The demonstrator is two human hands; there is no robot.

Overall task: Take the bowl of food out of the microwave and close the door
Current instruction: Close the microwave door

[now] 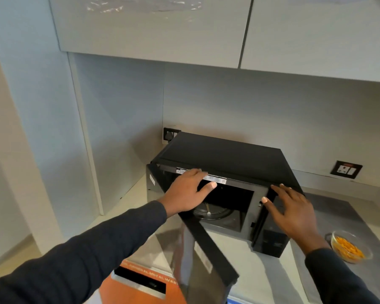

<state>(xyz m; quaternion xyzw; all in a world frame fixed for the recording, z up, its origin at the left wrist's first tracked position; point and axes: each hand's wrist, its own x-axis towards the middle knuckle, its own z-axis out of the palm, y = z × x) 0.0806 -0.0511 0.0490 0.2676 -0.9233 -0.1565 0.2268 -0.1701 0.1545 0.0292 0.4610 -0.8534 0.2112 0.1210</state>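
Observation:
A black microwave (224, 154) stands in the counter corner, its door (204, 244) swung out toward me and partly open. Inside, only the glass turntable (213, 212) shows. A clear glass bowl of orange food (349, 249) sits on the counter to the right of the microwave. My left hand (187, 191) lies flat on the top edge of the door, fingers spread. My right hand (294, 211) rests with open fingers against the microwave's right front, by the control panel. Neither hand holds anything.
Pale wall cabinets (154, 25) hang above. A wall socket (346, 169) sits right of the microwave, another (170, 133) behind it. An orange bin (140, 286) with a slot stands below the counter edge. A grey mat (329, 216) covers the counter at right.

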